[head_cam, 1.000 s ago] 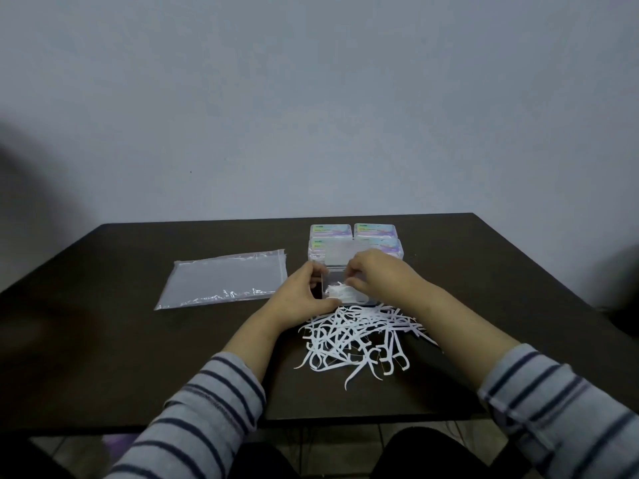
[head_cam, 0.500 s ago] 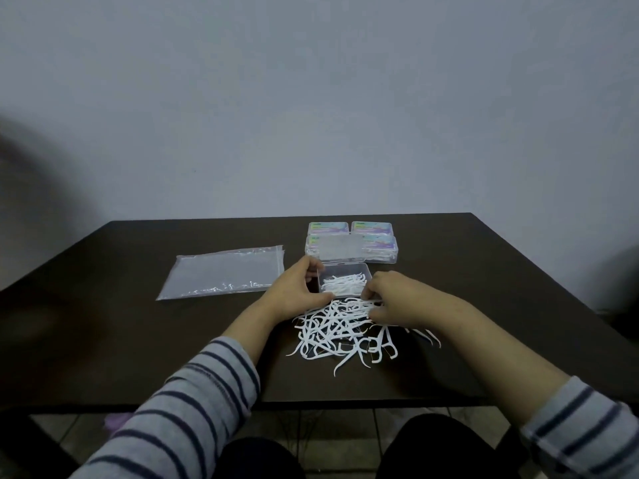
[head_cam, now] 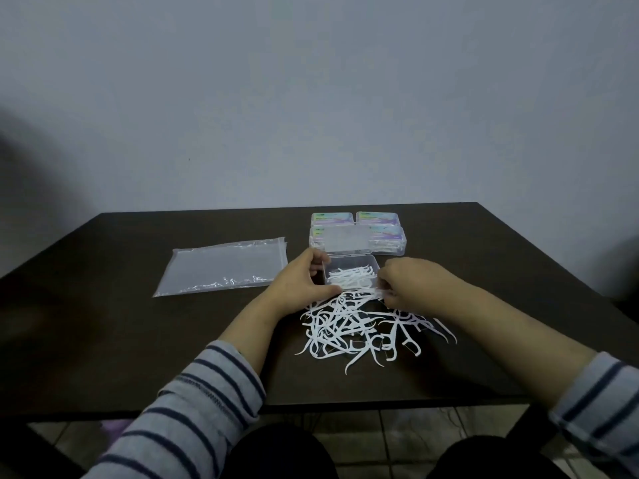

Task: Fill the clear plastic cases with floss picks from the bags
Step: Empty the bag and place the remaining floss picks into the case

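Note:
An open clear plastic case (head_cam: 370,269) sits mid-table with several white floss picks lying inside; its lid (head_cam: 347,243) stands up behind it. My left hand (head_cam: 304,283) grips the case's left side. My right hand (head_cam: 404,283) is at the case's front right corner, fingers pinched on floss picks at the rim. A loose pile of white floss picks (head_cam: 359,326) lies on the table just in front of the case. A nearly flat clear plastic bag (head_cam: 224,267) with a few picks left in it lies to the left.
Closed, filled cases with colourful labels (head_cam: 378,219) are grouped behind the open case. The dark table (head_cam: 103,340) ends at a front edge near my striped sleeves. A plain wall rises behind.
My right hand left the case, dropped to the pile, and now is back at the case's front right corner with picks. The left hand stayed on the case.

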